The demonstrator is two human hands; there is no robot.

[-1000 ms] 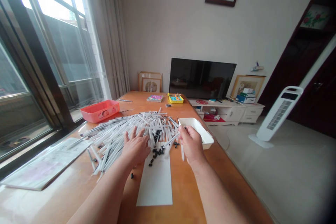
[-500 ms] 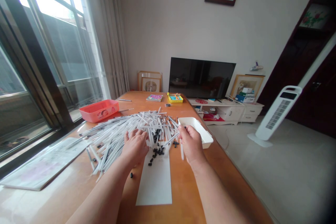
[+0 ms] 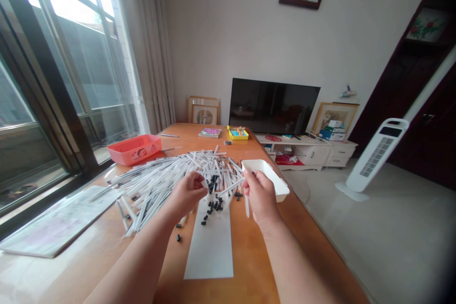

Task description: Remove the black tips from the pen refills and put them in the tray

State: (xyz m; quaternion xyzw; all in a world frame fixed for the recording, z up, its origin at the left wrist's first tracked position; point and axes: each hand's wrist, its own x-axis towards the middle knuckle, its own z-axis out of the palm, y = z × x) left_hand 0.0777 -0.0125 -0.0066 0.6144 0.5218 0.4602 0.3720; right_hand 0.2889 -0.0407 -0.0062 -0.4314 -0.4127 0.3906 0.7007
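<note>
Now the right hand [image 3: 261,195] grips a white plastic tube [image 3: 247,207], its long axis pointing down at the table, while the left hand [image 3: 187,194] pinches closed just left of the small black parts [image 3: 213,194], any catch hidden.

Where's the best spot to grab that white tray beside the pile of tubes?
Take the white tray by its raised rim on the far long side, coming from the right, away from the pile. That thin upstanding wall suits a pinch, and the right hand covers the near end.
</note>
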